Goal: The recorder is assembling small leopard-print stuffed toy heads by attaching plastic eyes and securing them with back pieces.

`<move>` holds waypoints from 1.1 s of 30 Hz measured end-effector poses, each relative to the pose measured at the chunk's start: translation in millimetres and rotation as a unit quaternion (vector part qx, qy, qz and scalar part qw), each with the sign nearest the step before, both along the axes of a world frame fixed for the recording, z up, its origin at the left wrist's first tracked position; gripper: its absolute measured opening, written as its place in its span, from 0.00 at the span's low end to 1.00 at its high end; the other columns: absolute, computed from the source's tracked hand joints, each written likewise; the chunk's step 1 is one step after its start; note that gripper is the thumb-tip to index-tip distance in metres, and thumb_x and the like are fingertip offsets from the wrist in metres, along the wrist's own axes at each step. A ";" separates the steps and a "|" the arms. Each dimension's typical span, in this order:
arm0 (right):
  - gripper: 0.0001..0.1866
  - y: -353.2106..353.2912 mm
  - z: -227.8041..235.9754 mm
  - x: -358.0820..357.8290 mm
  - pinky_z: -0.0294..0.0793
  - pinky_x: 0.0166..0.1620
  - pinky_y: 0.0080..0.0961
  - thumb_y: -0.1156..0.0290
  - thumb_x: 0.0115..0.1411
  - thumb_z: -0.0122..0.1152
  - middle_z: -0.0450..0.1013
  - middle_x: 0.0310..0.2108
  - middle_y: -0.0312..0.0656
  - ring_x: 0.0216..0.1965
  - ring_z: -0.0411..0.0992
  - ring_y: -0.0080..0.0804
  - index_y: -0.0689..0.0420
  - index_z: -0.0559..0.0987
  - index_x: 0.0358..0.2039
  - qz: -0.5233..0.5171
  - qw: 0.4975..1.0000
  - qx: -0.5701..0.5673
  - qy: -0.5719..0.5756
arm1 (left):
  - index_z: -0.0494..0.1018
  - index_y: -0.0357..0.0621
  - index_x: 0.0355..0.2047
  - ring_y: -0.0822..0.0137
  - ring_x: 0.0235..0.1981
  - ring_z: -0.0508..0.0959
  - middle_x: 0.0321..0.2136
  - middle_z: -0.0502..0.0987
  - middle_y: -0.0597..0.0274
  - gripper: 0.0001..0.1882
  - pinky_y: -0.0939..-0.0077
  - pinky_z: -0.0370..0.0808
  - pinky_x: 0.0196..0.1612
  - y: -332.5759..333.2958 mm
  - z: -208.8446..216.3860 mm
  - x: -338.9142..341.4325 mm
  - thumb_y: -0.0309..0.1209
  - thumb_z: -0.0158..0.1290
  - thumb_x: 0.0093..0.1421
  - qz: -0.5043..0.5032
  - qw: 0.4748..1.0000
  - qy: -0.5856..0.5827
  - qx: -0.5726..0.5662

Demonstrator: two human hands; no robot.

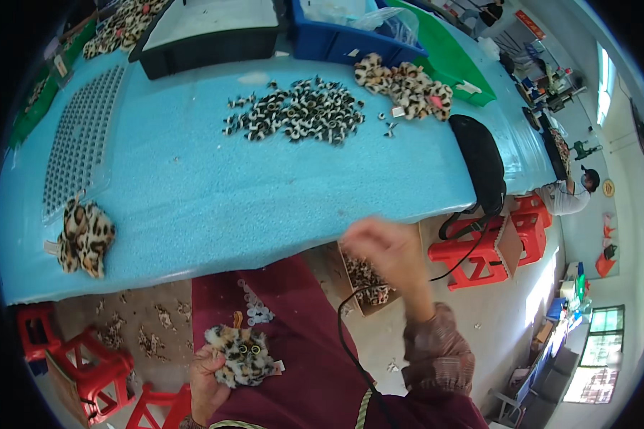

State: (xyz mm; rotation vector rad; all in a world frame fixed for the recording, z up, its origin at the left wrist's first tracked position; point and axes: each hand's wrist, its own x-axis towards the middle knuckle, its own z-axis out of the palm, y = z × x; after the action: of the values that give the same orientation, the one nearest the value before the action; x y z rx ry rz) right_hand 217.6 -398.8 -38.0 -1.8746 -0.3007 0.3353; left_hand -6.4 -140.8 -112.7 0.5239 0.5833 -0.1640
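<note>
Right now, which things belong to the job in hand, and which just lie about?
Likely in the job:
- grey-and-brown plush toy, in the left hand
- translucent round discs on the maroon cloth
- small black-and-white pieces

Likely just lying about:
- black fabric bag
- red plastic stools

Two hands (207, 369) (388, 250), one held toy (242, 361)

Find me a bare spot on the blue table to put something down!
The widest bare patch on the blue tabletop is in the middle, bordered by the pile of black-and-white pieces, the black bag at right, the near edge, and the spotted plush at left. It's crowded along the far side: black bin, blue bin, green tray.
</note>
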 end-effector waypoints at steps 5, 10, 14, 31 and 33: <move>0.05 -48.6 -10.4 102.9 0.69 0.31 0.14 0.80 0.53 0.56 0.74 0.25 0.35 0.26 0.69 0.17 0.63 0.78 0.31 -0.127 0.985 0.014 -0.115 | 0.70 0.31 0.46 0.57 0.41 0.78 0.40 0.77 0.51 0.22 0.63 0.75 0.48 -1.8 6.2 11.9 0.29 0.57 0.52 -0.005 1.000 0.024 -0.012; 0.12 -57.8 -33.0 163.3 0.75 0.38 0.28 0.81 0.49 0.59 0.77 0.30 0.47 0.31 0.76 0.35 0.61 0.78 0.36 -0.185 0.906 -0.211 -0.318 | 0.63 0.38 0.54 0.54 0.47 0.75 0.47 0.74 0.54 0.27 0.57 0.71 0.52 6.9 -13.1 3.2 0.30 0.54 0.53 -0.024 0.999 0.023 0.026; 0.12 -49.0 -45.5 175.3 0.75 0.39 0.29 0.82 0.49 0.60 0.76 0.31 0.47 0.31 0.76 0.36 0.59 0.79 0.36 -0.171 0.915 -0.193 -0.311 | 0.63 0.38 0.54 0.54 0.47 0.75 0.47 0.74 0.54 0.27 0.58 0.72 0.51 11.0 -18.4 -1.2 0.30 0.54 0.53 -0.012 0.998 0.040 0.038; 0.06 -54.4 -27.2 144.4 0.74 0.29 0.27 0.74 0.50 0.64 0.76 0.26 0.46 0.24 0.75 0.34 0.63 0.79 0.28 -0.110 0.914 -0.246 -0.302 | 0.64 0.36 0.52 0.55 0.45 0.76 0.45 0.74 0.52 0.26 0.58 0.73 0.50 10.1 -16.3 3.3 0.29 0.54 0.52 -0.027 0.999 0.015 0.029; 0.06 -49.0 -27.3 132.8 0.73 0.27 0.24 0.75 0.52 0.63 0.76 0.26 0.45 0.23 0.74 0.30 0.64 0.78 0.28 -0.116 0.959 -0.144 -0.216 | 0.67 0.34 0.50 0.56 0.43 0.77 0.43 0.76 0.52 0.24 0.60 0.74 0.49 5.4 -2.0 4.7 0.30 0.55 0.53 -0.017 1.000 0.017 0.015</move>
State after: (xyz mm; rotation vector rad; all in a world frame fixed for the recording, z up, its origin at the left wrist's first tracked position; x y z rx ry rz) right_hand 350.4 -447.8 -65.3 -2.2385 -0.3315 -0.2087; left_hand -1.7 -135.4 -114.8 0.5620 0.6117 -0.1968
